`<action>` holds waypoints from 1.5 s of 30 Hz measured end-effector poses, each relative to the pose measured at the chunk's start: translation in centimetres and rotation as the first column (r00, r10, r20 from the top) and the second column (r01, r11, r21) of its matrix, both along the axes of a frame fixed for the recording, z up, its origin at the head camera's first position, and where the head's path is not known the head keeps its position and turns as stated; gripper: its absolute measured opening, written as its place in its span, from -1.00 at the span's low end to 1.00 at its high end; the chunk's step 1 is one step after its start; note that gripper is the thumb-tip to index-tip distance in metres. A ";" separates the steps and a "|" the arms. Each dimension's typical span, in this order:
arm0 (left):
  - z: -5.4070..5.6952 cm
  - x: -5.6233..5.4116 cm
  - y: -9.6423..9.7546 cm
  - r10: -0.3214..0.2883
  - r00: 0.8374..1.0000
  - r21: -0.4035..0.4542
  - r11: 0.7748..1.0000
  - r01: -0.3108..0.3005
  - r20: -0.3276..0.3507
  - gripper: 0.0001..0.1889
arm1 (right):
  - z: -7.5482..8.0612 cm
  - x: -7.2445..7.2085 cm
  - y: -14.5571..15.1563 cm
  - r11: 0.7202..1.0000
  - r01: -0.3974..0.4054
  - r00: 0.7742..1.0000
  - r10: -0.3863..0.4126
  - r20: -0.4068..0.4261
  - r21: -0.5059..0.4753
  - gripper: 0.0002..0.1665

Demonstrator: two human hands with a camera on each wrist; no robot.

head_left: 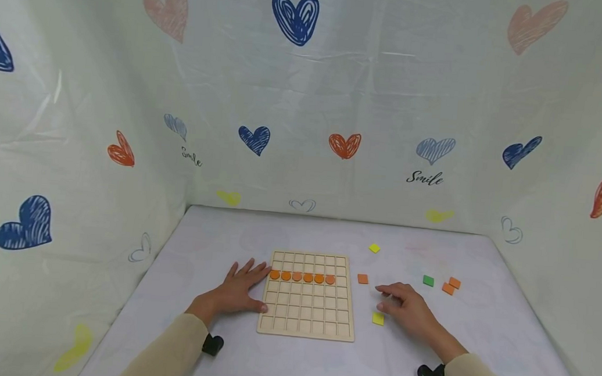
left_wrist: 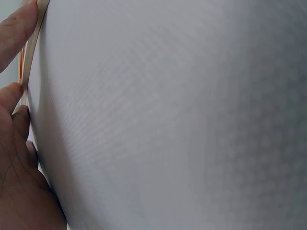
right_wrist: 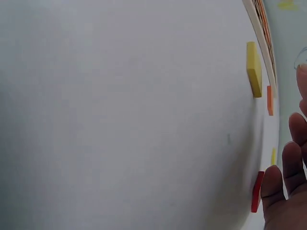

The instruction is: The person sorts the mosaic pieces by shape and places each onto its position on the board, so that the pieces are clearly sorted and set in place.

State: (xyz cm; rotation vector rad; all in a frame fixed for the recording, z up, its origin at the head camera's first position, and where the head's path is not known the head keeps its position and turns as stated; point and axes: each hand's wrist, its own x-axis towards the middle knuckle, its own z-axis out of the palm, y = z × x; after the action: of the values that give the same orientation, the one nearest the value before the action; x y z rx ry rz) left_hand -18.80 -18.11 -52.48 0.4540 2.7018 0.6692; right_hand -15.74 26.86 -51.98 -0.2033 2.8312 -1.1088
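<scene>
A pale wooden grid board (head_left: pixel 306 322) lies on the table, with a row of several round orange pieces (head_left: pixel 297 277) in its upper half. My left hand (head_left: pixel 235 291) is spread at the board's left side, thumb and fingertips right at its edge; the left wrist view shows these fingers (left_wrist: pixel 10 98) along the rim. To the right of the board, my right hand (head_left: pixel 409 311) hovers with thumb and index finger apart and nothing between them. Below its thumb lies a yellow square tile (head_left: pixel 378 318). A red tile (right_wrist: pixel 257 191) shows beside the fingers in the right wrist view.
An orange tile (head_left: pixel 363 279) lies just right of the board, and another yellow tile (head_left: pixel 375 248) farther back. Beyond my right hand are a green tile (head_left: pixel 428 281) and two orange tiles (head_left: pixel 448 288). A heart-printed curtain (head_left: pixel 307 95) surrounds the white table (head_left: pixel 214 228).
</scene>
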 end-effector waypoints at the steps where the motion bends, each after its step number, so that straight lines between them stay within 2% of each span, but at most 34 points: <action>1: 0.0 0.0 0.0 -0.001 1.000 0.002 1.000 0.001 -0.001 0.11 | -0.1 0.4 0.3 1.000 -0.015 1.000 0.015 0.013 0.003 -0.52; 5: 0.0 0.0 0.0 -0.002 1.000 0.002 1.000 0.002 0.002 0.12 | -0.7 1.5 1.2 0.998 -0.057 0.997 0.056 0.045 0.030 -0.52; 11: 0.1 0.0 0.0 0.002 1.000 0.002 1.000 -0.002 -0.001 0.12 | -1.5 1.8 1.5 0.994 -0.079 0.997 0.079 0.005 0.074 -0.54; 20: 0.2 -0.2 -0.1 0.005 1.000 -0.005 1.000 -0.005 0.003 0.12 | -1.4 -0.1 0.0 0.988 -0.084 0.988 0.099 -0.117 0.130 -0.71; 24: 0.2 -0.3 0.0 -0.001 1.000 -0.013 1.000 0.001 0.004 0.11 | -1.5 -0.9 -0.5 0.988 -0.072 0.991 0.086 -0.103 0.135 -0.67; 31: 0.3 -0.1 0.0 0.000 1.000 -0.013 1.000 0.000 0.004 0.11 | -1.4 -1.2 -0.6 0.995 -0.042 0.998 0.045 -0.039 0.091 -0.65; 38: 0.2 -0.1 -0.2 0.005 1.000 -0.007 1.000 -0.005 0.005 0.12 | -1.7 -1.4 -0.7 0.995 -0.034 0.998 0.038 -0.040 0.097 -0.73; 45: 0.0 -0.2 -0.1 0.004 1.000 -0.002 1.000 -0.004 0.010 0.12 | -1.5 -1.2 -0.7 0.999 -0.011 0.999 0.013 -0.047 0.053 -0.72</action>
State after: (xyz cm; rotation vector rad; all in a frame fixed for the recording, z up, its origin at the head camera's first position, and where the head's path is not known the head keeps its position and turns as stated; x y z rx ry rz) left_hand -18.96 -18.17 -52.48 0.4434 2.6944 0.6674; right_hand -16.94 26.12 -53.53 -0.2458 2.8927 -1.0398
